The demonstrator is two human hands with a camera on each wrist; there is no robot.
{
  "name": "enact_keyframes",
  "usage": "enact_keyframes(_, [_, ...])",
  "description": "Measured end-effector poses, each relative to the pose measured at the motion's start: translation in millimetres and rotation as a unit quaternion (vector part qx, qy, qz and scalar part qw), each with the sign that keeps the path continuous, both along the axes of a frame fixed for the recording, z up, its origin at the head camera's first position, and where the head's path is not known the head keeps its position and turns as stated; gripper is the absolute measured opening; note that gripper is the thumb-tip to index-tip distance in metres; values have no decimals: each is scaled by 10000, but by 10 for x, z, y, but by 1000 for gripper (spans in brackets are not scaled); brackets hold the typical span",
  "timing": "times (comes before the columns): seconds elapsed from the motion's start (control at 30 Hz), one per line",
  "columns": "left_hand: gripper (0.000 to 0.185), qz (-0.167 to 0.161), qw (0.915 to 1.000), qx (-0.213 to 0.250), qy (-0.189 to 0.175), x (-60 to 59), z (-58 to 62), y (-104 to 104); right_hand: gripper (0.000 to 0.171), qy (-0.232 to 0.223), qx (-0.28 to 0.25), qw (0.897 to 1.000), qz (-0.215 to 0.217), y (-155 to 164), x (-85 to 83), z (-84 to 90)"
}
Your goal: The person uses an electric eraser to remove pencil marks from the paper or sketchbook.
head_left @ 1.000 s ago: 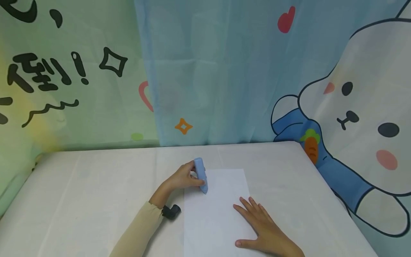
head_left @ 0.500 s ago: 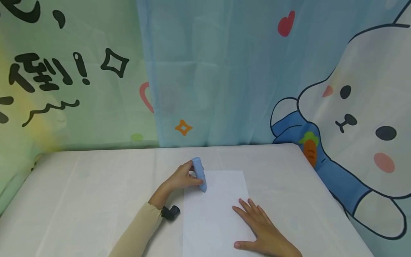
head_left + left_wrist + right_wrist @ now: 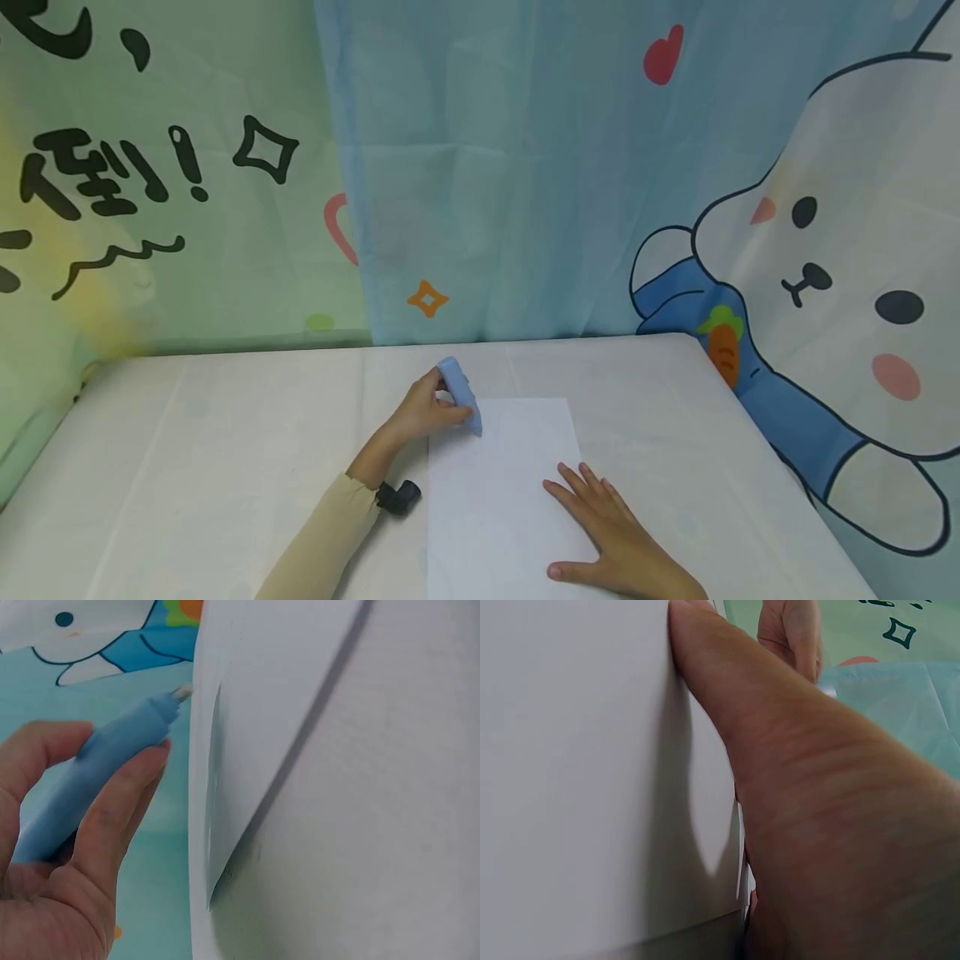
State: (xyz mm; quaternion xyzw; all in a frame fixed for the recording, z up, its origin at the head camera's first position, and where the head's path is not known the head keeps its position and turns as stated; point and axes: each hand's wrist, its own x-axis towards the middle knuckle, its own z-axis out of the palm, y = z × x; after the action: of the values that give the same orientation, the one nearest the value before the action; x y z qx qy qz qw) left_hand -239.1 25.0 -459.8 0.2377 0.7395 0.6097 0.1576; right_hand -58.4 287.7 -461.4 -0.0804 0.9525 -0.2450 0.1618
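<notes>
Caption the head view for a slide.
Left hand holds a blue marker at the paper's corner; right hand presses it flat.

matt white paper sheet (image 3: 498, 492), smooth blue plastic marker (image 3: 459, 394), cloth-covered table (image 3: 210, 442)

light blue marker (image 3: 459, 393), white paper (image 3: 502, 492), beige sleeve (image 3: 322, 542), rabbit-patterned curtain (image 3: 825, 250)

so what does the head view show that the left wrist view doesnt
Only the head view shows the right hand resting flat on the white paper, the table and the whole printed backdrop. Only the left wrist view shows the blue marker's pale tip near the paper's edge, which lifts slightly there. Both show the left hand gripping the marker beside the paper.
</notes>
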Motion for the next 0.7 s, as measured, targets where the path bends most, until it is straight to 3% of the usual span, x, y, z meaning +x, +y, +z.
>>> enact_keyframes(0.3, [42,950,9937,553,-220,-38,26,46,101,-60,55,9999,-79,29,-12,-11])
enact_keyframes(0.47, [42,1048,9908,720,-467,-46,64,78,101,-53,-66,10000,-34,51,-7,-16])
enact_keyframes(0.7, [42,1122,9900,690,-506,-40,125,62,99,-1,-133,9999,90,37,-17,-18])
